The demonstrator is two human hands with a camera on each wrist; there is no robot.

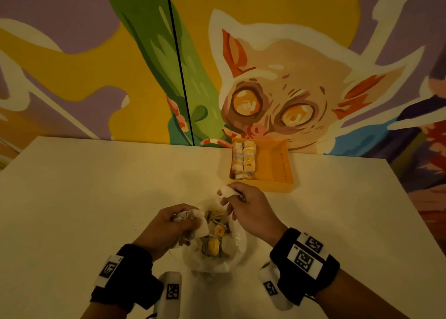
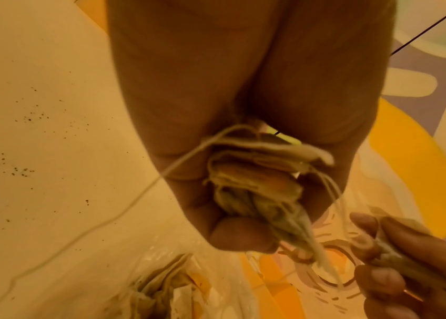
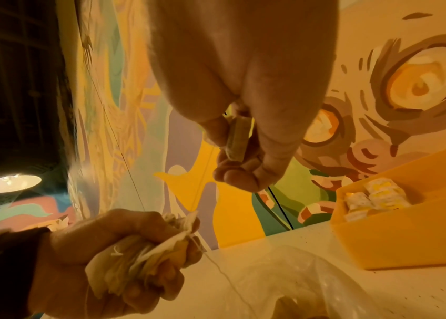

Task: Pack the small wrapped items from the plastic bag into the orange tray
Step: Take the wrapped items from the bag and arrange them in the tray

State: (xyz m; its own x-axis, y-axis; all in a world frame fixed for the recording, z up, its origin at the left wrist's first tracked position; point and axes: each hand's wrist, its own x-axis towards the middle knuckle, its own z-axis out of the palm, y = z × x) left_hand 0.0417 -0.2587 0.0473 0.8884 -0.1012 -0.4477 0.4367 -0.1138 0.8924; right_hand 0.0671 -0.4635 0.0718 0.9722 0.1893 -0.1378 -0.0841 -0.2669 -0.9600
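Mid-unpacking: left hand (image 1: pixel 169 224) clutches a bunch of small white-wrapped tea bags (image 3: pixel 145 248), right hand (image 1: pixel 243 207) pinches one, probably headed for the half-filled orange plastic tray (image 1: pixel 277 164).

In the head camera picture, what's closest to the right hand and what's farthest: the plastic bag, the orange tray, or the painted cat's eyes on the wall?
From the right hand:
1. Plastic bag, just below and left of it.
2. Orange tray, farther back on the table, against the wall.
3. Painted cat's eyes, up on the wall behind the tray.
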